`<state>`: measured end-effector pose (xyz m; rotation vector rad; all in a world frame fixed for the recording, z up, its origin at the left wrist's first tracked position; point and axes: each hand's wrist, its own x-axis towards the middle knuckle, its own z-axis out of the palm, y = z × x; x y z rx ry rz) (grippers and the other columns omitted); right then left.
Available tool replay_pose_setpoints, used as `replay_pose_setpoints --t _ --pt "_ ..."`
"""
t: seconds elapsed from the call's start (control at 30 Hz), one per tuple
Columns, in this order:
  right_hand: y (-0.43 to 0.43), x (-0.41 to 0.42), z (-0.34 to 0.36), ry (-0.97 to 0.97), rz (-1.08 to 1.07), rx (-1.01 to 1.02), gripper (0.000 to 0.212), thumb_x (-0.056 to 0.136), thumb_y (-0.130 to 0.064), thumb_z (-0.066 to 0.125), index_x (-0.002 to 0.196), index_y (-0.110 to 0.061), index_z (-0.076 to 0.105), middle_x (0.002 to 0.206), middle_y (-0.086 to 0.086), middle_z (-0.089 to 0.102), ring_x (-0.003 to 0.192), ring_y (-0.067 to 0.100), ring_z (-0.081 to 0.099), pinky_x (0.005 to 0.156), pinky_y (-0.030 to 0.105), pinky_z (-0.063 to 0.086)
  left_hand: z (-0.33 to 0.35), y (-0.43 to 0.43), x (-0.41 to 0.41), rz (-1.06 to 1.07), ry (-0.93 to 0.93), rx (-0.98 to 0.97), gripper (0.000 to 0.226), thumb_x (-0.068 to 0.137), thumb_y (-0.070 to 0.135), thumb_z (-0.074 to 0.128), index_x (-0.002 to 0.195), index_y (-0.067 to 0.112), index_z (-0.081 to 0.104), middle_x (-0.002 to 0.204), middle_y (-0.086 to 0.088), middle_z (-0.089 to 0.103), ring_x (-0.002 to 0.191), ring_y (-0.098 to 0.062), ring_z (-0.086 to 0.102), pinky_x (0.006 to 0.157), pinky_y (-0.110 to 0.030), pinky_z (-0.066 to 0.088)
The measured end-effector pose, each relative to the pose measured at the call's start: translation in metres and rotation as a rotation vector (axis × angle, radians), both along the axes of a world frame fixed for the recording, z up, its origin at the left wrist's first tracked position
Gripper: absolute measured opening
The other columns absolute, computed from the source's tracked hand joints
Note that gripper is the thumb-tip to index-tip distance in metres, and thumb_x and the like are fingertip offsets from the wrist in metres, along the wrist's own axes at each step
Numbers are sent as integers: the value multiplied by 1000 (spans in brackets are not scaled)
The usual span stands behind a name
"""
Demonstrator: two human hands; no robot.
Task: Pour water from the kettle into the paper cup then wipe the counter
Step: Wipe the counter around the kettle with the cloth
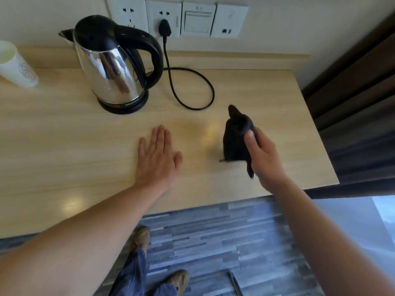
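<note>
A steel kettle [111, 67] with a black lid and handle stands on its black base at the back of the light wooden counter [64, 135]. A white paper cup [15, 65] stands at the far left edge, left of the kettle. My right hand [263, 154] grips a dark cloth [236, 137], which hangs bunched with its lower end touching the counter at the right. My left hand [158, 157] lies flat on the counter, fingers together, holding nothing, left of the cloth.
A black power cord [192, 92] loops on the counter from the kettle base up to a wall socket [164, 28]. Dark curtains [359, 86] hang at the right. The counter's front edge drops to a grey plank floor [213, 242].
</note>
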<state>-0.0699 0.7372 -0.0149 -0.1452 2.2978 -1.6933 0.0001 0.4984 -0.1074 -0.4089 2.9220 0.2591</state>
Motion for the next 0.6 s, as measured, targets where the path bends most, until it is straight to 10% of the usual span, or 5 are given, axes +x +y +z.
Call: replay_pose_setpoints --t 0.2,0.6 --pt "-48 -88 -52 177 478 896 68 94 -79 28 157 -55 19 173 -12 0 159 16 -10 125 54 -1 -6 0 -2 3 -2 -23 74 106 52 13 166 11 -3 177 -8 -9 164 -21 -8 133 -53 3" --pt "-46 -44 -84 291 430 1060 68 95 -79 18 158 -56 5 173 -12 -12 158 20 -18 126 55 -6 -1 0 -2 -2 -38 -41 76 106 53 11 166 10 -3 177 -9 -8 164 -22 -7 133 -54 6"
